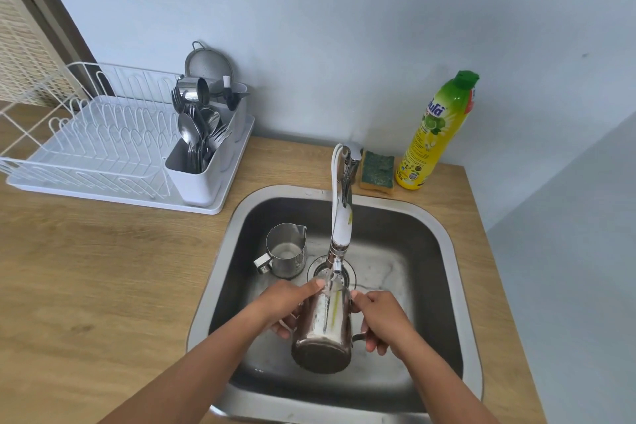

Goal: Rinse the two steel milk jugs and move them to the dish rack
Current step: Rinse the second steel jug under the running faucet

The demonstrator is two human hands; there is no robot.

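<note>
Rinsing was the step in hand: I had one steel jug (323,330) tipped on its side over the sink (444,237), mouth toward the tap (340,217), base toward me. Left hand (287,303) closed round the jug's left wall, fingers curled under; right hand (377,318) closed on its right side at the handle. Both grips firm on that jug, nothing else held. Water seemed to run from the spout into the mouth, stream hard to see. Second jug (286,249) stood upright on the sink floor, left of the drain, untouched. Dish rack (103,148) sat on the worktop (103,268) far left, well apart, plate slots bare, cutlery holder full. To do this well I judged: keep the mouth under the stream, roll the jug so water reached every wall, tip it out before lifting. Wet steel likely slippery, so hold the handle.
</note>
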